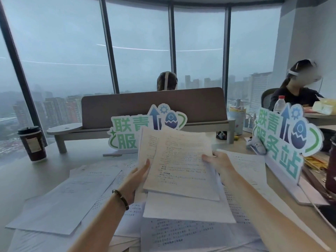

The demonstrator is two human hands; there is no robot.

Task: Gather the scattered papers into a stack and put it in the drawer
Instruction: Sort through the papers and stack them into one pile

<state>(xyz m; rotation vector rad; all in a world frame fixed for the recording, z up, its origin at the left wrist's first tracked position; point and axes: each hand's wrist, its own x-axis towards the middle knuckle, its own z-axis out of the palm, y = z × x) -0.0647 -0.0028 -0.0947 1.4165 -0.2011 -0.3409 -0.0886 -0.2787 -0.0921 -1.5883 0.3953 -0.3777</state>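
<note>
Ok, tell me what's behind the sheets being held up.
Behind the held sheets stands a green sign; its lower right part is covered. More loose papers lie on the desk below.

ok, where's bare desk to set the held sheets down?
Bare desk lies at the left, between the coffee cup, the shelf leg and the loose papers. Crowded: the middle and near edge are covered by papers, and the right is filled by the standing sign. Both hands grip the held sheets.
</note>
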